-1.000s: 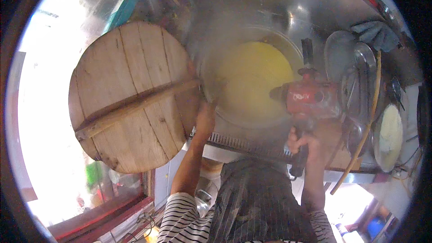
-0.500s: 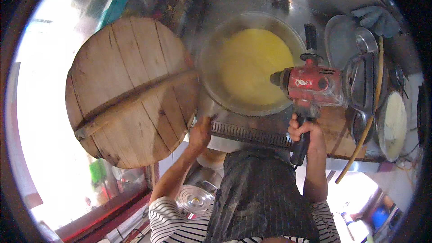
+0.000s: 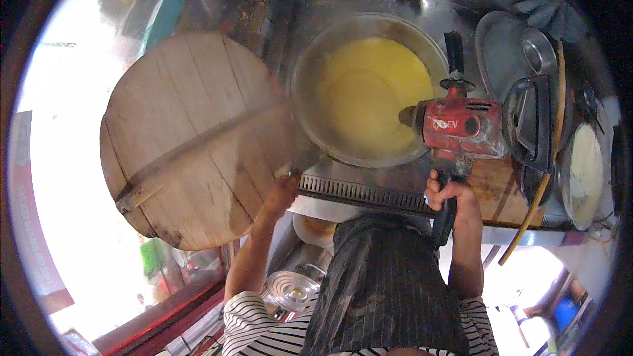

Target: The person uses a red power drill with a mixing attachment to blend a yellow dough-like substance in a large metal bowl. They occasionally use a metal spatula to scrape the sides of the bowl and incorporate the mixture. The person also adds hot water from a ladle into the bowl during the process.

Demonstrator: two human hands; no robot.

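Observation:
My right hand (image 3: 453,199) is wrapped round the grip of a red and black power drill (image 3: 465,125). Its chuck points left over the rim of a wide metal pot (image 3: 304,118) of thick yellow batter-like liquid (image 3: 376,86); any bit or paddle beyond the chuck cannot be made out. My left hand (image 3: 282,192) is closed at the stove's front edge, left of the pot. From it a flat grey blade-like tool (image 3: 304,157) reaches up, smeared by motion. Close beside that hand stands a large round wooden lid (image 3: 191,112) with a crossbar handle.
To the right lie metal pans (image 3: 498,49), a long thin wooden stick (image 3: 527,224), a wooden board (image 3: 484,178) and an oval dish with pale contents (image 3: 585,168). A slotted metal strip (image 3: 362,192) runs along the stove front. Below sits a round metal lid (image 3: 290,290).
My left hand has moved slightly left and down, and the grey tool shows more plainly above it. The drill stays over the pot in my right hand. The view has shifted slightly.

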